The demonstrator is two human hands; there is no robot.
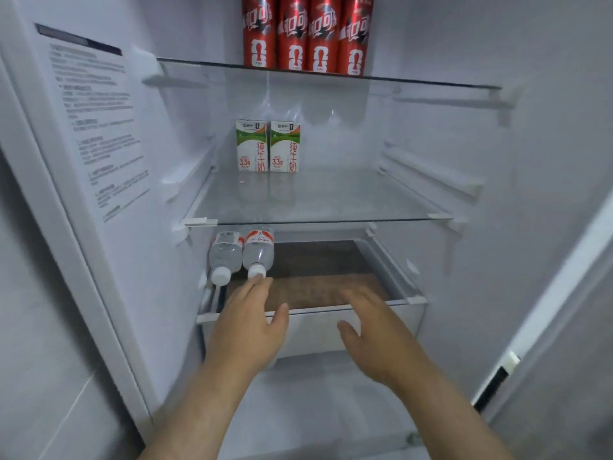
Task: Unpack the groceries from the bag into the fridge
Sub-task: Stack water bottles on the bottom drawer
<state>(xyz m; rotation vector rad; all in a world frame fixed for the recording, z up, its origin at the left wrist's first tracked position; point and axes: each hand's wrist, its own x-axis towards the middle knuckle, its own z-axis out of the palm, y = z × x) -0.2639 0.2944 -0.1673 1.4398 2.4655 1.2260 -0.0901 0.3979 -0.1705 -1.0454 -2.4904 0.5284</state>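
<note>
The fridge stands open in front of me. Two clear water bottles lie side by side on the lowest glass shelf at the left, white caps toward me: one (225,254) and one (259,252). My left hand (247,322) reaches in with straight fingers, fingertips just at the cap of the right bottle. My right hand (374,330) is spread flat over the shelf's front edge (318,308), holding nothing. Two milk cartons (268,146) stand on the middle glass shelf (331,200). Several red cans (306,31) stand in a row on the top shelf. No bag is in view.
The fridge's left inner wall carries a printed label (96,127). Below the lowest shelf is a translucent drawer front (315,333). The fridge door's edge (547,310) runs down the right side. The middle shelf is bare right of the cartons.
</note>
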